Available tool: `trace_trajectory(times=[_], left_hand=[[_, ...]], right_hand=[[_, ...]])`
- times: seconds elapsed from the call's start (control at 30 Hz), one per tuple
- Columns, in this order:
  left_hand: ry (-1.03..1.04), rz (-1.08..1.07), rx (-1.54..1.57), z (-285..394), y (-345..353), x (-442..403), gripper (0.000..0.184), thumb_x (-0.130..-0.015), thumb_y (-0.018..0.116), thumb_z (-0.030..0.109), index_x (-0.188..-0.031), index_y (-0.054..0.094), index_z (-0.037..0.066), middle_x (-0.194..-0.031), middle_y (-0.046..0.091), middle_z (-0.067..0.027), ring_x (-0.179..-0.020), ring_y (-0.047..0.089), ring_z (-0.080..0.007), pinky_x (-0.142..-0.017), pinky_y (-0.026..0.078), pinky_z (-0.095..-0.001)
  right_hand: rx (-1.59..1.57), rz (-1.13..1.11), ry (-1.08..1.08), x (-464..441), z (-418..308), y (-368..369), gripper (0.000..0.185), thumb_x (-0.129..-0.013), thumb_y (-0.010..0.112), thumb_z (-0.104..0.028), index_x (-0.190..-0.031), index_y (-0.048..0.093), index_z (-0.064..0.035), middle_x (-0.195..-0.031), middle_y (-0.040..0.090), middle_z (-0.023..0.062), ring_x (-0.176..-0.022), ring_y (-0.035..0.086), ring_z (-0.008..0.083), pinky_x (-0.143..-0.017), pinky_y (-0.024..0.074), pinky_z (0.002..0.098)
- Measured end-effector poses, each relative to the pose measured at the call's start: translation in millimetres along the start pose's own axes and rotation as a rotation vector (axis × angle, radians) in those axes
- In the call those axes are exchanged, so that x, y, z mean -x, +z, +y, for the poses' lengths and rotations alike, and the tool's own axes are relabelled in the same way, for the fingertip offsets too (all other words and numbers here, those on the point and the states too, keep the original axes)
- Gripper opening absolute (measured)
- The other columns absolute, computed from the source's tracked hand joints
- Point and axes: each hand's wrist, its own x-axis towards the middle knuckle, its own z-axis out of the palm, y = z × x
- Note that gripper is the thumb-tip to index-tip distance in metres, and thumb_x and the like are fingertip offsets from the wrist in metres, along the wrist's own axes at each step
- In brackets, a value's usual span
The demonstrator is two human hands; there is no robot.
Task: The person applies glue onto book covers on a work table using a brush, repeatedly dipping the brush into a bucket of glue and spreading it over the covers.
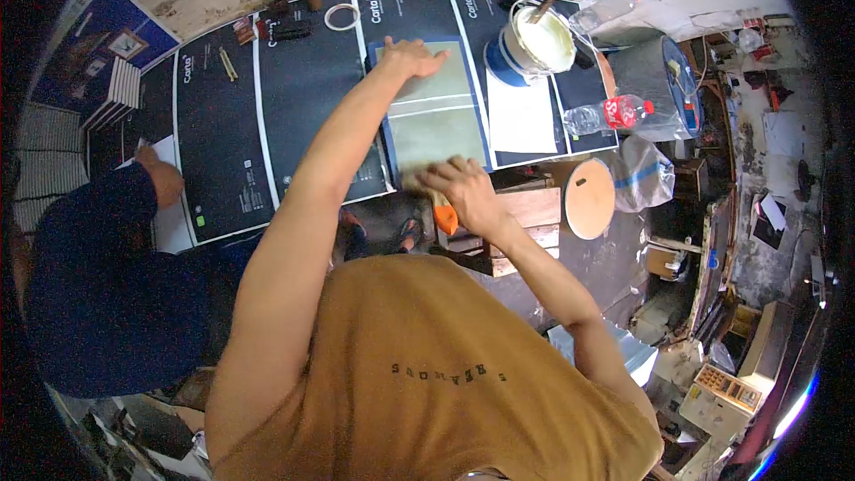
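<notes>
A blue sheet bearing two grey-green boards (436, 135) lies on the black-covered table, with a pale strip between the boards. My left hand (411, 60) rests on the far board with its fingers spread, and holds nothing. In my right hand (470, 196) is a paintbrush with an orange handle (445, 218). Its bristles are blurred by motion at the near edge of the closer board. To the right of the sheet stands a bucket (545, 43) of creamy white paste with a wooden stick in it.
White paper (521, 116) and a red-labelled plastic bottle (614, 114) lie right of the sheet. A tape ring (342, 17) sits at the back. A person in dark clothing (116, 276) is at the left, near stacked boards (116, 93). A round-topped stool (589, 199) stands below the table.
</notes>
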Motion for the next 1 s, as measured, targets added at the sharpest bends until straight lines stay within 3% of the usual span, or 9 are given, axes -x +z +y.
trace_trajectory(times=[0.07, 0.1, 0.2, 0.43, 0.57, 0.73, 0.87, 0.93, 1.0], left_hand=[[-0.007, 0.005, 0.021, 0.2, 4.7, -2.1, 0.077, -0.099, 0.012, 0.066, -0.148, 0.047, 0.019, -0.163, 0.025, -0.0106, -0.148, 0.026, -0.0360, -0.119, 0.006, -0.0647], [-0.009, -0.015, 0.025, -0.2, 3.9, -3.2, 0.077, -0.098, 0.012, 0.067, -0.149, 0.045, 0.019, -0.163, 0.024, -0.0107, -0.149, 0.024, -0.0363, -0.119, 0.005, -0.0647], [-0.039, -0.039, 0.022, -0.8, -2.1, -10.3, 0.080, -0.098, 0.015, 0.068, -0.151, 0.040, 0.014, -0.163, 0.024, -0.0099, -0.149, 0.024, -0.0348, -0.120, 0.005, -0.0625], [-0.064, -0.111, 0.080, 7.0, -15.6, -1.5, 0.084, -0.094, 0.014, 0.076, -0.151, 0.042, 0.021, -0.163, 0.023, -0.0128, -0.150, 0.021, -0.0350, -0.120, 0.004, -0.0613], [-0.061, -0.186, 0.105, 5.9, -14.8, -27.5, 0.083, -0.095, 0.017, 0.074, -0.154, 0.034, 0.019, -0.162, 0.026, -0.0115, -0.151, 0.017, -0.0343, -0.119, -0.002, -0.0624], [-0.086, -0.157, 0.134, 3.1, -20.2, -2.4, 0.083, -0.094, 0.013, 0.074, -0.154, 0.033, 0.020, -0.162, 0.025, -0.0114, -0.152, 0.015, -0.0337, -0.120, -0.002, -0.0613], [-0.011, -0.183, 0.118, -11.5, 9.4, -81.0, 0.086, -0.093, 0.012, 0.076, -0.155, 0.032, 0.021, -0.162, 0.023, -0.0119, -0.152, 0.014, -0.0330, -0.120, -0.001, -0.0607], [0.012, -0.188, 0.089, -2.5, 14.4, -90.8, 0.086, -0.092, 0.011, 0.077, -0.155, 0.032, 0.021, -0.162, 0.024, -0.0123, -0.152, 0.015, -0.0328, -0.120, 0.002, -0.0591], [0.007, -0.196, 0.049, 7.4, -1.4, -67.9, 0.085, -0.094, 0.010, 0.076, -0.154, 0.033, 0.020, -0.162, 0.024, -0.0126, -0.151, 0.017, -0.0328, -0.121, 0.007, -0.0563]], right_hand=[[-0.015, 0.179, 0.070, -2.9, 2.6, 12.8, 0.037, -0.083, 0.056, -0.015, -0.117, 0.069, -0.0127, -0.108, 0.066, 0.0048, -0.101, 0.059, 0.0249, -0.083, 0.0461, 0.0391], [0.002, -0.099, 0.060, 1.2, 5.1, 22.3, 0.037, -0.082, 0.056, -0.016, -0.117, 0.070, -0.0126, -0.106, 0.066, 0.0049, -0.101, 0.059, 0.0252, -0.085, 0.0467, 0.0394], [0.005, -0.239, -0.139, 21.7, -2.4, 22.1, 0.033, -0.086, 0.056, -0.018, -0.117, 0.068, -0.0168, -0.109, 0.066, 0.0050, -0.106, 0.059, 0.0249, -0.090, 0.0462, 0.0403], [-0.073, 0.416, 0.149, -59.2, 30.7, 16.1, 0.034, -0.084, 0.059, -0.018, -0.117, 0.070, -0.0141, -0.113, 0.068, 0.0080, -0.102, 0.060, 0.0295, -0.088, 0.0459, 0.0425], [-0.002, 0.117, 0.057, -54.3, 32.2, 77.7, 0.031, -0.085, 0.058, -0.015, -0.113, 0.071, -0.0160, -0.104, 0.069, 0.0078, -0.099, 0.062, 0.0294, -0.089, 0.0469, 0.0427], [-0.157, -0.209, -0.006, 17.3, 13.7, 23.6, 0.029, -0.084, 0.057, -0.014, -0.109, 0.072, -0.0168, -0.103, 0.069, 0.0084, -0.101, 0.062, 0.0286, -0.089, 0.0467, 0.0428], [-0.064, 0.348, 0.060, -25.5, 73.5, 14.4, 0.032, -0.091, 0.057, -0.029, -0.118, 0.072, -0.0226, -0.115, 0.070, 0.0040, -0.102, 0.060, 0.0295, -0.089, 0.0465, 0.0418], [-0.006, 0.309, -0.030, -41.0, 90.8, 10.3, 0.030, -0.087, 0.060, -0.018, -0.114, 0.073, -0.0172, -0.115, 0.071, 0.0048, -0.097, 0.063, 0.0293, -0.086, 0.0500, 0.0413], [-0.062, 0.164, 0.012, -20.6, 96.3, 43.4, 0.027, -0.090, 0.058, -0.024, -0.112, 0.074, -0.0194, -0.112, 0.071, 0.0043, -0.102, 0.061, 0.0272, -0.089, 0.0477, 0.0411]])
